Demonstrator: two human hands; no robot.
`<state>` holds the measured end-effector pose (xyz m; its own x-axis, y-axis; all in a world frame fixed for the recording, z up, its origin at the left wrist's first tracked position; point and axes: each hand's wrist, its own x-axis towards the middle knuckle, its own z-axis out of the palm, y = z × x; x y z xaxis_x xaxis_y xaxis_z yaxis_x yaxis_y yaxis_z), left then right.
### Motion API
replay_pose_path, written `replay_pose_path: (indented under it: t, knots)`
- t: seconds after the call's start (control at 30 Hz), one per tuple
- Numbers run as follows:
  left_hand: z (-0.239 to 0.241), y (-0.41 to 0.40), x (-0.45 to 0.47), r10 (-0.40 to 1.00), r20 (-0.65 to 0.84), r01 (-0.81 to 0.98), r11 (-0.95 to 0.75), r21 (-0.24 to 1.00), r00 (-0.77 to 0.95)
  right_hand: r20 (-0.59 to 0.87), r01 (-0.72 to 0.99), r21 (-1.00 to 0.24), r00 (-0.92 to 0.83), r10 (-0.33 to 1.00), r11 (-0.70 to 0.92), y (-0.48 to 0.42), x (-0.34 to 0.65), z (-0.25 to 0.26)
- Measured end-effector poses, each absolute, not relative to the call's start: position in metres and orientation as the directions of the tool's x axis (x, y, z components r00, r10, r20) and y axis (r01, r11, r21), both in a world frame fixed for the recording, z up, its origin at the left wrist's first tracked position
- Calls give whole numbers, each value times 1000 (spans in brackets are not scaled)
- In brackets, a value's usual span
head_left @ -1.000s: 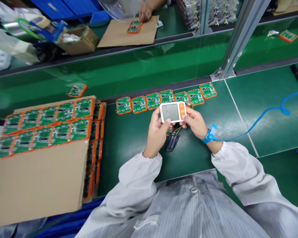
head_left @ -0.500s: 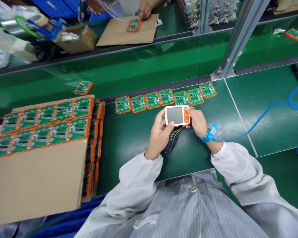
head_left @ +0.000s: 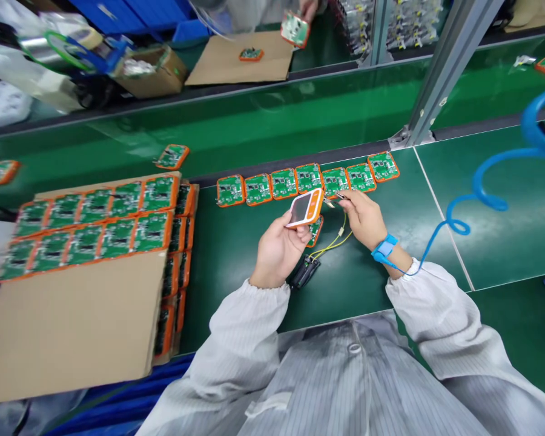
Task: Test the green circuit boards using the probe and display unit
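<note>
My left hand (head_left: pixel 275 248) grips a handheld device (head_left: pixel 305 208) with a grey screen, white face and orange edge, tilted up on one side. To its right, my right hand (head_left: pixel 366 219) pinches the end of the yellow wires (head_left: pixel 344 237); small metal tips show at the fingers, apart from the device. Those wires run down to a black battery holder (head_left: pixel 304 272) on the green table. Partly hidden behind my left fingers lies a circuit board in an orange case (head_left: pixel 317 230). A blue wrist strap (head_left: pixel 385 248) circles my right wrist.
Several orange-cased boards (head_left: pixel 258 189) line the table's back. At left, more boards (head_left: pixel 91 236) lie on stacked cardboard (head_left: pixel 72 321). A coiled blue cord (head_left: pixel 485 194) hangs at right, near a metal post (head_left: pixel 445 85). Across the divider, a co-worker's hand (head_left: pixel 307 9) holds a board.
The device has tilted and moved slightly left in my left hand. My right hand has come off it and now holds the wire end. The co-worker has lifted a board.
</note>
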<state>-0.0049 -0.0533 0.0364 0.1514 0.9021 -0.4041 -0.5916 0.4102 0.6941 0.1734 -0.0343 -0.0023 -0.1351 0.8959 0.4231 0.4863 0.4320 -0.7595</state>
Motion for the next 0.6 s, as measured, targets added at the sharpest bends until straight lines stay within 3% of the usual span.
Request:
replay_pose_path:
  t: [0.2,0.3,0.4,0.47,0.53,0.6]
  knots:
    - [45,-70,-7,824,-513,-576,547,607,242,380,567,-698,-224,897,437,-40,171,2]
    - [54,-87,-16,879,-450,-524,461,716,159,412,584,-650,-265,872,486,-44,169,-1]
    - [66,-103,-49,953,-295,-415,242,877,-66,405,611,-624,-281,870,487,-46,167,-3]
    - [73,-111,-88,945,-141,-222,75,972,-296,394,626,-617,-279,876,477,-47,166,-4]
    - [77,-120,-137,856,131,188,-41,981,-501,388,630,-618,-275,880,470,-46,166,-5]
    - [74,-132,-186,753,453,667,-25,745,-478,382,634,-620,-271,884,462,-46,166,-8]
